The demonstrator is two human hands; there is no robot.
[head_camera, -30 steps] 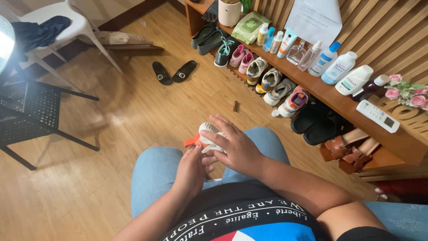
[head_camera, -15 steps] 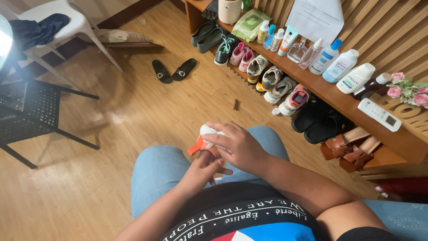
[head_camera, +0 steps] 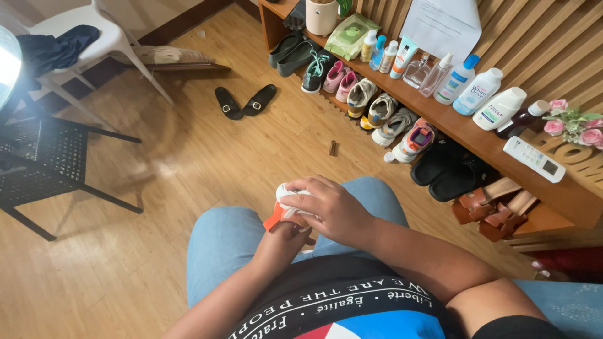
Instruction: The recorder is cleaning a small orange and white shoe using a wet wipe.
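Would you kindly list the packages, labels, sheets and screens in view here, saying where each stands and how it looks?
Green wipes pack: flat soft pouch at the shelf's far end.
Paper sheet: white, printed, leaning against the slatted wall.
Blue-capped bottle: clear, white label, mid-shelf.
Two white bottles: labelled, lying tilted, right of it.
Remote control: white, small grey screen, flat at the near end.
Small tubes and bottles: upright beside the wipes.

- The right hand [head_camera: 333,210] lies over the left hand [head_camera: 284,238] at the frame's middle, both above the blue denim lap [head_camera: 232,242].
- At 10 o'clock stands the black wire-mesh table [head_camera: 44,157]; behind it, the white plastic chair [head_camera: 103,37].
- At 2 o'clock the long wooden shelf [head_camera: 452,125] carries white plastic bottles [head_camera: 480,91], with a row of shoes [head_camera: 377,110] beneath.
- At 11 o'clock a pair of black sandals [head_camera: 244,102] lies on the wooden plank floor [head_camera: 157,169].
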